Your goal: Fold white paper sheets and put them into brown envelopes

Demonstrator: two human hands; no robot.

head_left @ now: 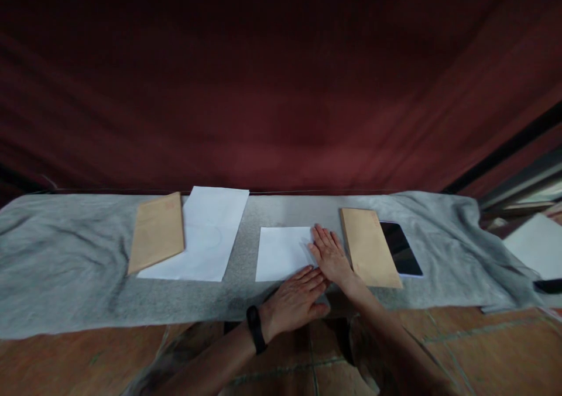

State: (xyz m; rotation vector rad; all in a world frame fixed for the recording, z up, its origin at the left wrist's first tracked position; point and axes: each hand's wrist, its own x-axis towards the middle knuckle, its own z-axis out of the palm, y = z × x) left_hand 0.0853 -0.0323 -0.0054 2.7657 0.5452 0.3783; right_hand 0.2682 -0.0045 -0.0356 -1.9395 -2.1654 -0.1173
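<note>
White rectangular paper sheet [281, 252] flat on grey fabric cloth [88, 261], centre. Right hand [331, 258] palm-down on its right side; left hand [298, 303] at its near right corner. 2 hands flattened, fingers extended, no grasp. Tan rectangular paper envelope [373, 248] right of the hands, partly hiding dark-screened slim device [401, 251].

No text can be read; small reddish marks [374, 216], too faint to make out, stand near the upper right corner of the right-hand brown envelope [373, 248] and near its lower left corner; the left-hand brown envelope [157, 232] bears no readable lettering; a pale bluish curved trace [218, 236], perhaps not writing, shows on the large white sheet [215, 212].
</note>
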